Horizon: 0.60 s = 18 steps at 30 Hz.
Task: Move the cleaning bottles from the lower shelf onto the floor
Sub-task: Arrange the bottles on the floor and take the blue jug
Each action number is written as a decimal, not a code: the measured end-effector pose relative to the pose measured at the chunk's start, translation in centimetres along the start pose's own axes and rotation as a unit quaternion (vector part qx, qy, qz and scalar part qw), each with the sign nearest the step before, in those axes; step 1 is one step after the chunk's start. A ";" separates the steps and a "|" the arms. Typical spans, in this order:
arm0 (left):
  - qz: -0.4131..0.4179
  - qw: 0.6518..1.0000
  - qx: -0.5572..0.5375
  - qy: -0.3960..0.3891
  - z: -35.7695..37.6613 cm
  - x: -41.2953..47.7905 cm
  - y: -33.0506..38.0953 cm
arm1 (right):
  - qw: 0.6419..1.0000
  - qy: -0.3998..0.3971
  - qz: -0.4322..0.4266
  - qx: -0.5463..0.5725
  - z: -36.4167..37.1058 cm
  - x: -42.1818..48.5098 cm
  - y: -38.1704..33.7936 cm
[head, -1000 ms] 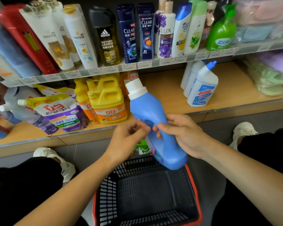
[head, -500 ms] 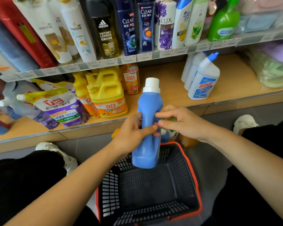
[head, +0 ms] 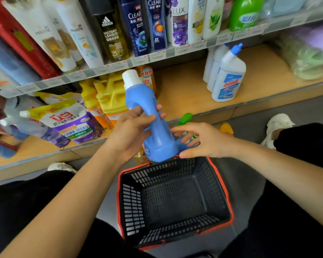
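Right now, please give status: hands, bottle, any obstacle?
Left hand grips blue bottle, tilted, off the shelf. Right hand open beside its base. Basket below; other bottles on floor behind it.

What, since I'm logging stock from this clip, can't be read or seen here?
Head view only:
- Label of the blue bottle: turned away, partly under the left hand.
- Body of the green-capped bottle: hidden behind the blue bottle and right hand.
- Print on the shelf price tags: too small, blurred.
- Tops of the shampoo bottles: cut off by the top edge.
- The soft packs, far right: blurred.
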<state>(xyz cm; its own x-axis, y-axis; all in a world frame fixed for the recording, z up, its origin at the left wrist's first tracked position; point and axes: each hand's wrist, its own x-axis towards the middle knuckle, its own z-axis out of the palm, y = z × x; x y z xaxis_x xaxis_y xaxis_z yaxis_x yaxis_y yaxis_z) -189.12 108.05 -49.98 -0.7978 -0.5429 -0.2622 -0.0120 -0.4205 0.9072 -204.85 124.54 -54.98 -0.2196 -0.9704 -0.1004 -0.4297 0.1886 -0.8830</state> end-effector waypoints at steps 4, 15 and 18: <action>0.019 0.998 0.053 0.026 -0.1 0.0 0.2 | 1.000 -0.020 0.009 -0.018 2.2 0.1 1.0; 0.012 0.996 0.087 0.003 -2.2 0.3 2.1 | 0.971 0.144 -0.047 0.184 2.5 1.3 0.6; 0.021 0.994 0.091 0.048 -2.6 0.6 1.8 | 0.962 0.161 -0.045 0.217 2.0 1.8 0.3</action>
<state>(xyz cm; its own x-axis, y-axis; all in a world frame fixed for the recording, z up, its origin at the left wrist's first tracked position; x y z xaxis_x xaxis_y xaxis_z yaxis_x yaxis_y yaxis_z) -188.06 105.07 -49.40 -0.7394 -0.6273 -0.2446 -0.0958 -0.2617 0.9604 -203.60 122.54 -56.39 -0.4889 -0.8695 0.0704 -0.0684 -0.0422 -0.9968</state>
